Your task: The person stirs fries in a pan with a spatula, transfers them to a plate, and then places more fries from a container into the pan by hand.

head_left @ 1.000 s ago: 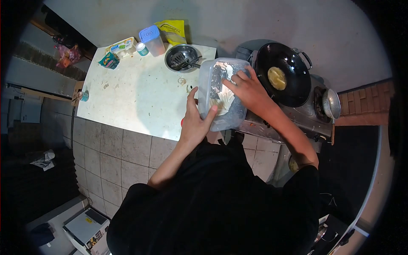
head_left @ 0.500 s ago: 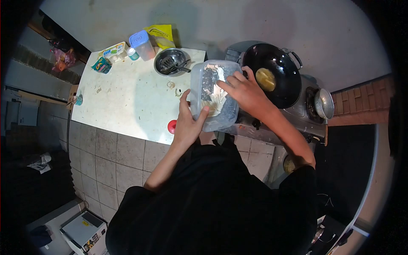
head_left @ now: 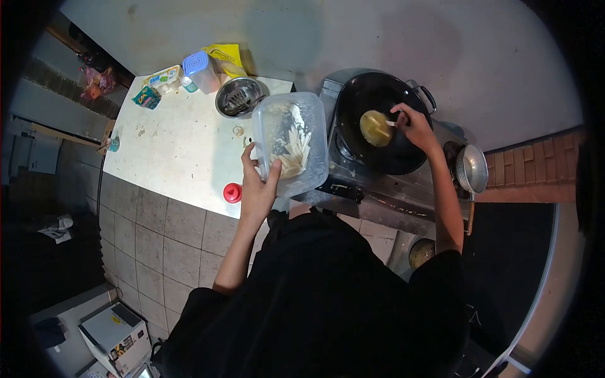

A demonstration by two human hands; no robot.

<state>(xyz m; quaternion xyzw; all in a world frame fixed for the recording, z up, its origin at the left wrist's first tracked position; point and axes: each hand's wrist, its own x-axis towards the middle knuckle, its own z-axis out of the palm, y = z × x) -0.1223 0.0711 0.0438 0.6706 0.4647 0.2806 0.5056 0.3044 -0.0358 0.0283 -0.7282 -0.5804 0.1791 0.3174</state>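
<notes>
My left hand (head_left: 257,190) grips the near left side of a clear plastic container (head_left: 319,142), its thumb over the rim. Inside lie several pale strips (head_left: 293,156) dusted with white powder. Over the black wok (head_left: 353,101), my right hand (head_left: 417,132) pinches a pale strip (head_left: 392,123) between its fingertips. The strip's end is at the edge of a pool of yellow oil (head_left: 372,121) in the wok's bottom. What the strips are made of I cannot make out.
Left of the container is a white table with a metal bowl (head_left: 222,101) of utensils, a blue-lidded tub (head_left: 200,70), a yellow packet (head_left: 225,57) and a red-capped bottle (head_left: 232,193). A metal pan (head_left: 472,169) sits right of the wok on the stove (head_left: 384,192).
My right hand has left the container and moved right over the wok with a pale strip. My left hand still holds the container, now a little further left in view.
</notes>
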